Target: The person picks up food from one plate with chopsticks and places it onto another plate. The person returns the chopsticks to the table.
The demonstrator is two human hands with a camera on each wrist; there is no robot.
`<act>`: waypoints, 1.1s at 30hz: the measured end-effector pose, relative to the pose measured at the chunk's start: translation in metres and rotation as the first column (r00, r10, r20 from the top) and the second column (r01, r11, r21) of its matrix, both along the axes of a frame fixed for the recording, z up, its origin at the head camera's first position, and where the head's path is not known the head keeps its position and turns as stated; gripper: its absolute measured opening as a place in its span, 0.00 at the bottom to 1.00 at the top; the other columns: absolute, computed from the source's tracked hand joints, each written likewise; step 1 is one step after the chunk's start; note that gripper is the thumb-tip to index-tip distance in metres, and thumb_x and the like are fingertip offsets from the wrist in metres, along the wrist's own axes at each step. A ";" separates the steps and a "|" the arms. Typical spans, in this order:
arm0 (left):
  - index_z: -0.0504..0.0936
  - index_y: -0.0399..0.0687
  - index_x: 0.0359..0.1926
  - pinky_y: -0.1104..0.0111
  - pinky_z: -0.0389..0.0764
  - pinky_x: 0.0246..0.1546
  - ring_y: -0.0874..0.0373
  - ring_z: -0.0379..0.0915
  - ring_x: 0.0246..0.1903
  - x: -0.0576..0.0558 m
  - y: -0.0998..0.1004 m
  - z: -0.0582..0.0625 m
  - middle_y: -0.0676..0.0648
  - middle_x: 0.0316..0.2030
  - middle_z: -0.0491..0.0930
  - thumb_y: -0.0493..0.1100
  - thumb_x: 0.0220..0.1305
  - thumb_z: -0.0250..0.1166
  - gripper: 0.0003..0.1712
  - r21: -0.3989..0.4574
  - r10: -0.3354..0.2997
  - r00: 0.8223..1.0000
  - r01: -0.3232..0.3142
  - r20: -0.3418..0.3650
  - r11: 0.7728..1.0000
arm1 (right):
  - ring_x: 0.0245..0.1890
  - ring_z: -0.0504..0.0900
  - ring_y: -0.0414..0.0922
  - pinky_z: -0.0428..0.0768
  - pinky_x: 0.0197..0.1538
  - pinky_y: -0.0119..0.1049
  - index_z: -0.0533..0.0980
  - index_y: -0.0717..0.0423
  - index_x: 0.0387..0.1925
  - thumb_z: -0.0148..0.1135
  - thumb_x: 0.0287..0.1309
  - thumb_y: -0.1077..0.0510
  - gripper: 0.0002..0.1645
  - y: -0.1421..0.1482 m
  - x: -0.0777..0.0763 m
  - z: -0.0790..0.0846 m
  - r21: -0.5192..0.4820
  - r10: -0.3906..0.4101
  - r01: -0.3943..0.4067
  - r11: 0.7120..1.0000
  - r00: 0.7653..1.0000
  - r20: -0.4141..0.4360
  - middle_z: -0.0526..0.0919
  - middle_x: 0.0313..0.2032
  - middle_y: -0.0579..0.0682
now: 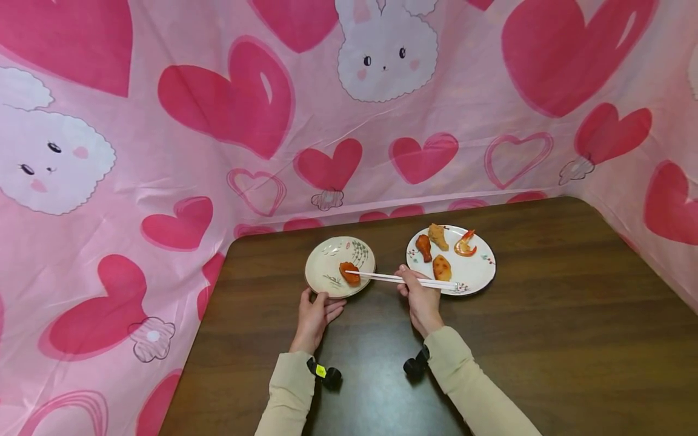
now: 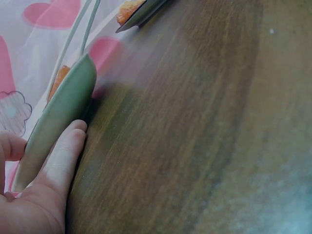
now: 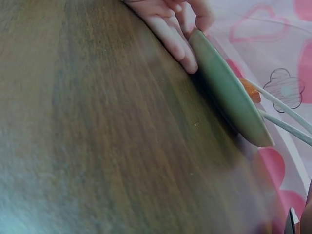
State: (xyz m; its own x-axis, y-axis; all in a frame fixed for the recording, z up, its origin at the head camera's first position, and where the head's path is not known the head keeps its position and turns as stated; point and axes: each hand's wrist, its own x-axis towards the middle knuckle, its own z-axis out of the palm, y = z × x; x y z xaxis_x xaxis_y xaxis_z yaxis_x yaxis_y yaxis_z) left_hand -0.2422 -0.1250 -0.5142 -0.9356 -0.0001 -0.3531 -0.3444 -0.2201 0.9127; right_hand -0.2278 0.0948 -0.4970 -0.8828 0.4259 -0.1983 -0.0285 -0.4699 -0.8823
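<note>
My left hand (image 1: 313,320) grips the near rim of a small cream plate (image 1: 322,260), thumb at the edge and fingers along its underside. A glossy orange-brown piece of food (image 1: 348,274), like a fried wing piece, lies on that plate. In my right hand (image 1: 424,304) I hold a pair of white chopsticks (image 1: 387,278), their tips at the food piece. The left wrist view shows the fingers (image 2: 63,151) low against the table under the plate's greenish side (image 2: 68,100). From the right wrist view, the chopsticks (image 3: 287,127) reach over the plate's far rim.
A white oval plate (image 1: 475,272) stands at the right, partly behind the right hand. On it lie a drumstick (image 1: 423,247), a fried piece (image 1: 438,237), a shrimp (image 1: 465,244) and a spotted golden piece (image 1: 442,268). A pink heart-patterned cloth (image 1: 322,121) hangs behind the brown table (image 1: 567,303).
</note>
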 end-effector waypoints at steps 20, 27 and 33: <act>0.46 0.44 0.70 0.63 0.86 0.42 0.55 0.85 0.36 0.000 0.001 0.000 0.44 0.36 0.82 0.39 0.73 0.47 0.30 0.002 0.009 1.000 -0.009 0.004 1.000 | 0.14 0.74 0.34 0.71 0.20 0.21 0.83 0.52 0.24 0.62 0.61 0.60 0.10 0.012 0.004 0.007 -0.042 -0.030 0.029 0.999 0.999 -0.031 0.84 0.21 0.42; 0.43 0.45 0.72 0.61 0.85 0.44 0.53 0.85 0.38 0.001 0.000 0.002 0.43 0.39 0.82 0.40 0.73 0.47 0.32 0.002 0.001 1.000 -0.001 0.015 1.000 | 0.14 0.74 0.33 0.71 0.20 0.21 0.83 0.48 0.22 0.60 0.63 0.61 0.14 0.021 0.007 0.011 -0.072 -0.050 0.048 0.996 0.998 -0.033 0.85 0.21 0.42; 0.43 0.44 0.72 0.61 0.85 0.45 0.53 0.85 0.38 0.002 -0.001 0.002 0.43 0.39 0.82 0.40 0.73 0.47 0.33 0.001 -0.006 1.000 0.006 0.007 1.000 | 0.16 0.74 0.35 0.71 0.21 0.21 0.82 0.55 0.27 0.61 0.62 0.62 0.08 0.031 0.010 0.014 -0.093 -0.081 0.073 0.993 0.993 -0.088 0.84 0.22 0.43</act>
State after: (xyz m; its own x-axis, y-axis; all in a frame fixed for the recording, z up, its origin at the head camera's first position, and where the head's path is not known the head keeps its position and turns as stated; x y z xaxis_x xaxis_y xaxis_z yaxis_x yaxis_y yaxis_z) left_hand -0.2407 -0.1260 -0.5122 -0.9332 0.0054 -0.3594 -0.3518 -0.2187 0.9102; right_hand -0.2176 0.1253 -0.4827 -0.8642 0.4775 -0.1586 -0.1466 -0.5404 -0.8286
